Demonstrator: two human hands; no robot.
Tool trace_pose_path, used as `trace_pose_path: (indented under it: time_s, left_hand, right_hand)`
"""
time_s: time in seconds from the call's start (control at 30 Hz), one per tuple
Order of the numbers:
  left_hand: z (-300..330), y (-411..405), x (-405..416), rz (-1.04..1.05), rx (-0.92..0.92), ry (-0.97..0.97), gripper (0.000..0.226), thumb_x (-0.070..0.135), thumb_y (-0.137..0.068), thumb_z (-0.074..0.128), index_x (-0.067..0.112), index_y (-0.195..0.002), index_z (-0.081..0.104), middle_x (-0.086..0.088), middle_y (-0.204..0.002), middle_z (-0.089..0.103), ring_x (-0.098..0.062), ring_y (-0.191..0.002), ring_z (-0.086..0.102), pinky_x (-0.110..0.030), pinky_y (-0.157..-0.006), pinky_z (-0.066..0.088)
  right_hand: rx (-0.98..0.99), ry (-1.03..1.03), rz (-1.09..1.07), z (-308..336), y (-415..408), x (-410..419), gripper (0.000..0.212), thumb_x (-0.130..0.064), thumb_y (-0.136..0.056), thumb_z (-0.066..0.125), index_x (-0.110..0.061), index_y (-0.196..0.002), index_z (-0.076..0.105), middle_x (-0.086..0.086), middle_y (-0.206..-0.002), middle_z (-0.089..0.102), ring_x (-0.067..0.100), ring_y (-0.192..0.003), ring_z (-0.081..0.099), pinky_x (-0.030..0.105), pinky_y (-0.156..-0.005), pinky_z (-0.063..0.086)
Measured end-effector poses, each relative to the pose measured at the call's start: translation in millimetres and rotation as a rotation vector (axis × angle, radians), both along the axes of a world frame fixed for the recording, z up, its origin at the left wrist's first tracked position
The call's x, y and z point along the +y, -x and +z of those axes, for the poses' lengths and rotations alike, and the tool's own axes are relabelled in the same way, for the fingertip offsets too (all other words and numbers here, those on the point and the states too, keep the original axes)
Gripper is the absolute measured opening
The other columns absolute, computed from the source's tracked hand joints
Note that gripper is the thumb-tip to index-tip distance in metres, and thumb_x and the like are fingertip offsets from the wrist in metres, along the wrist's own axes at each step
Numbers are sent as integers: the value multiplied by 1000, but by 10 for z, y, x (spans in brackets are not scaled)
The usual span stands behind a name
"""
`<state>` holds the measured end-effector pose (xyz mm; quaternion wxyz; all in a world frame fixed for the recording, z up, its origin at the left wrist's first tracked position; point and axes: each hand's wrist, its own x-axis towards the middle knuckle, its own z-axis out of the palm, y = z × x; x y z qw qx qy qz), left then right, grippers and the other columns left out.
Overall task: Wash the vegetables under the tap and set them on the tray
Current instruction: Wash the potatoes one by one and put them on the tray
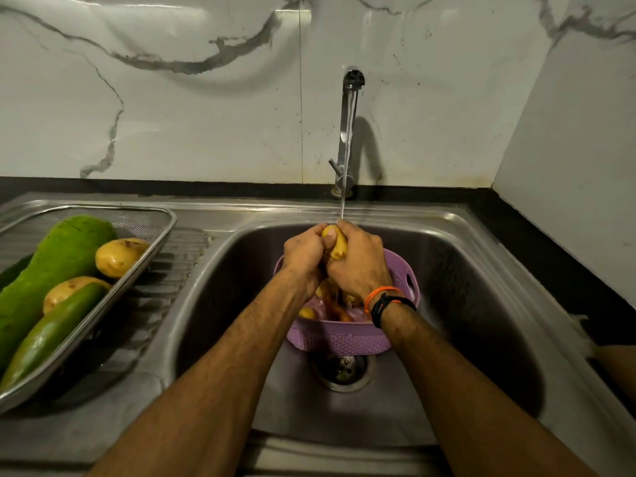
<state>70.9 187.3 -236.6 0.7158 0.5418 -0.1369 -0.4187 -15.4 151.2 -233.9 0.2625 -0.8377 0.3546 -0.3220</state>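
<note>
Both sets of fingers are curling round a yellow potato, the left hand and right hand gripping it together under the running stream from the tap. Below them a purple basket is sitting in the sink, holding what may be more potatoes and a carrot. On the drainboard, the tray is carrying two potatoes and green vegetables.
</note>
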Motion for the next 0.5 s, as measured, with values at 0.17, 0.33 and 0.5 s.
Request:
trace_pose_path:
  time_s: [0.17, 0.33, 0.5]
  left_hand:
    - [20, 25, 19, 44, 38, 1, 28, -3, -91, 57, 10, -111, 73, -12, -105, 72, -25, -101, 66, -36, -74, 57]
    - [33, 61, 25, 22, -3, -8, 31, -1, -94, 54, 13, -116, 70, -10, -108, 72, -24, -103, 66, -37, -80, 58]
    - [53, 80, 24, 35, -9, 9, 24, -2, -93, 57, 14, -98, 74, -8, -95, 73, -20, -94, 67, -37, -79, 58]
  right_hand:
    - [-20, -5, -10, 30, 57, 15, 42, -15, -84, 71, -15, -124, 61, 5, -115, 66, 16, -99, 60, 20, -85, 44]
    - [-3, -2, -15, 18, 32, 10, 40, -11, -77, 73, -19, -115, 63, 0, -103, 67, 17, -94, 62, 25, -79, 49]
    - [-30, 1, -42, 37, 66, 6, 40, -13, -81, 72, -18, -120, 64, -1, -104, 66, 15, -97, 61, 22, -82, 46]
